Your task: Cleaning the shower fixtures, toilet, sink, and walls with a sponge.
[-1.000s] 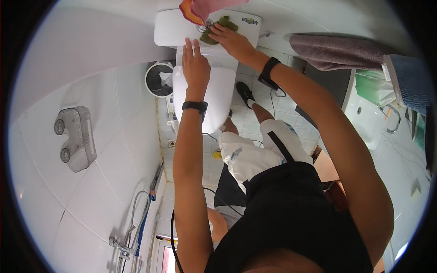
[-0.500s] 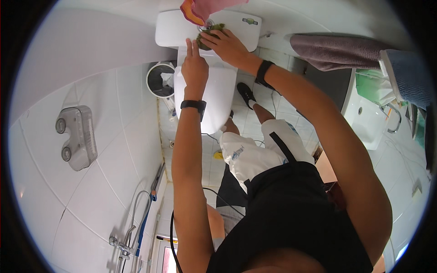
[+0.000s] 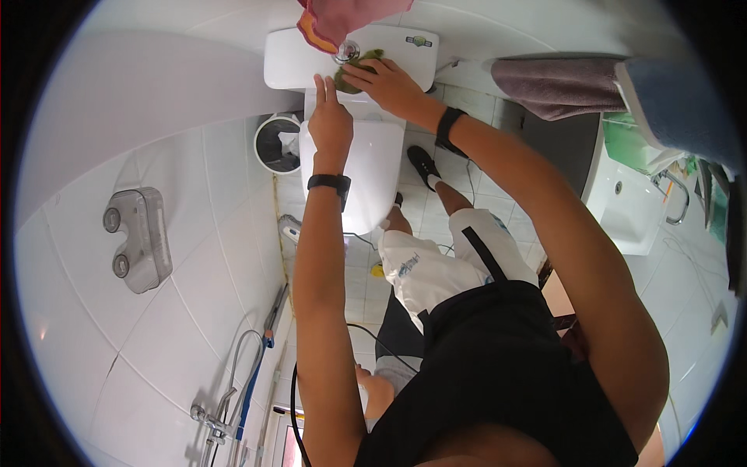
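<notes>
At the far left, a clear grey plastic holder [image 3: 144, 241] is mounted on the tiled wall, above your shower tap [image 3: 210, 424]. A bin [image 3: 268, 148] with a dark liner stands beside the toilet. Your left hand [image 3: 331, 128] is released, two fingers extended to the front edge of the white toilet tank [image 3: 288, 62]. The green cloth [image 3: 348, 82] lies bunched on the tank top, between these fingertips and your right hand, just in front of the round flush button [image 3: 347, 51]. Pink fabric [image 3: 354, 15] hangs above the button. Your right hand [image 3: 389, 89] lies over the cloth, fingers spread; whether they pinch it cannot be told. Farther right are a purplish towel [image 3: 552, 86] and a white sink [image 3: 630, 210].
</notes>
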Tool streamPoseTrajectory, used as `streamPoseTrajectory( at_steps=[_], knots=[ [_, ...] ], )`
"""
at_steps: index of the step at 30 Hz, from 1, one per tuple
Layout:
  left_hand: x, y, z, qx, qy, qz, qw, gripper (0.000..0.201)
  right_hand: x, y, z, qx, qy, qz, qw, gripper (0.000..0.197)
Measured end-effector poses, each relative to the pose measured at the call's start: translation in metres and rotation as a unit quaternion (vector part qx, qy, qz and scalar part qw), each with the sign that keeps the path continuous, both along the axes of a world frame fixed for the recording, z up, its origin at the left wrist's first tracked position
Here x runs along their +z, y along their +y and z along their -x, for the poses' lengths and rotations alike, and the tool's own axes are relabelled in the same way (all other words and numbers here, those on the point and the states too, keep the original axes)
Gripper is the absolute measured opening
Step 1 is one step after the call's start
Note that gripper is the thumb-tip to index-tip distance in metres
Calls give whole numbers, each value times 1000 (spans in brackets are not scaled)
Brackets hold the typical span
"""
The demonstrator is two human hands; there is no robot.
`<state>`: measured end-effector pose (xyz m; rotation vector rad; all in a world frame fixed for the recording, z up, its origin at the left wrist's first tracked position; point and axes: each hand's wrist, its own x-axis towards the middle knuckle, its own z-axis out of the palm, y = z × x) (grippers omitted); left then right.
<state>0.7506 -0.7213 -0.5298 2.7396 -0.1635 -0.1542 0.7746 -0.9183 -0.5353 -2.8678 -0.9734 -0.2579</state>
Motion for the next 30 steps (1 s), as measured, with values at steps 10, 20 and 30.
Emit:
streamPoseTrajectory(
  at_steps=[10, 20, 30],
  knots=[
    [0, 6, 3, 10, 34, -35, 999, 72, 9, -44, -3, -64, 8, -75, 995, 55],
    [-13, 26, 33, -60, 156, -4, 986, 49, 16, -147, 45, -285, 187, -126, 932, 37],
    [56, -31, 260, -110, 160, 243, 951, 32, 28, -326, 351, -384, 390, -176, 818, 32]
  ],
)
